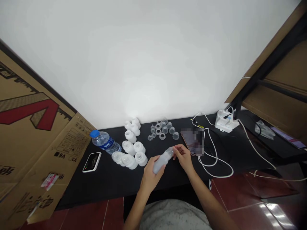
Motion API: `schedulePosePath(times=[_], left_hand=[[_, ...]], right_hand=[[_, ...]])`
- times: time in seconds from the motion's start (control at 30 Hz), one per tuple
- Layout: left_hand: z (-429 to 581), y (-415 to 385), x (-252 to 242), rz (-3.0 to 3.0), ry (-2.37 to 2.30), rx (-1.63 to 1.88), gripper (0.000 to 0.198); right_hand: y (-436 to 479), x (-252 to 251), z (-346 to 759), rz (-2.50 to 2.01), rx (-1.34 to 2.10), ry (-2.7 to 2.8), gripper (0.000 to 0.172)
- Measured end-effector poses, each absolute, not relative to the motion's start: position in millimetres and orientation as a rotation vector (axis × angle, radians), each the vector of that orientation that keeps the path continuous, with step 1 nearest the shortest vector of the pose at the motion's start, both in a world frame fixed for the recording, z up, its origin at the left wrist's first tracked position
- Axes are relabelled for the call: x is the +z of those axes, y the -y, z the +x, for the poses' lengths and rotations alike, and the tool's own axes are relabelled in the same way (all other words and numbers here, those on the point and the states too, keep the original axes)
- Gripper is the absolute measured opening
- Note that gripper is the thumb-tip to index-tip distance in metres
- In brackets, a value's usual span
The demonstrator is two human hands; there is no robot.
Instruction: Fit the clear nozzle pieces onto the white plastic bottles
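My left hand point(151, 171) is wrapped around a translucent white bottle-shaped part point(161, 162), held just above the black table point(112, 182). My right hand point(183, 155) pinches a small clear piece at that bottle's top end point(170, 150). Several white bottle-shaped parts point(131, 150) lie in a cluster to the left of my hands. Several small clear caps and rings point(162, 129) are spread out behind my hands, near the wall.
A water bottle with a blue cap point(105, 141) lies on its side at the left, beside a small white-edged device point(92, 161). A phone point(192, 141), white cables point(213, 159) and a white power strip point(224, 122) lie to the right. A cardboard box point(31, 140) leans at the left.
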State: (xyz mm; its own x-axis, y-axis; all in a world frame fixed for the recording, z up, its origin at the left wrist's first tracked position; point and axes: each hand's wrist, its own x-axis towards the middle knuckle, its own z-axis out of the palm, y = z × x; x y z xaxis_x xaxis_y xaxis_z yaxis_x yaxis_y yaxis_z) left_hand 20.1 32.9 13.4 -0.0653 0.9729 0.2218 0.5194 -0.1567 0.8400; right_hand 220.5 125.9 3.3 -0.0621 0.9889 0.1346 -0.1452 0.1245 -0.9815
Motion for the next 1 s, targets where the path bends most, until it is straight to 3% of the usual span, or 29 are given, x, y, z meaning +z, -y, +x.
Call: schedulePosePath(times=[0.43, 0.63, 0.83, 1.0], left_hand=[[18, -33, 2, 1.839, -1.527, 1.26, 0.031], [20, -30, 3, 1.841, -1.573, 1.212, 0.035], [21, -29, 6, 1.829, -1.522, 1.164, 0.038], [23, -28, -1, 1.888, -1.519, 1.235, 0.039]], right_hand=[[-127, 1, 225, -0.905, 1.278, 1.381, 0.041], [-129, -3, 224, -0.875, 1.334, 1.321, 0.032], [-130, -1, 232, -0.868, 1.482, 1.34, 0.039], [-130, 3, 233, -0.9, 1.46, 1.331, 0.033]])
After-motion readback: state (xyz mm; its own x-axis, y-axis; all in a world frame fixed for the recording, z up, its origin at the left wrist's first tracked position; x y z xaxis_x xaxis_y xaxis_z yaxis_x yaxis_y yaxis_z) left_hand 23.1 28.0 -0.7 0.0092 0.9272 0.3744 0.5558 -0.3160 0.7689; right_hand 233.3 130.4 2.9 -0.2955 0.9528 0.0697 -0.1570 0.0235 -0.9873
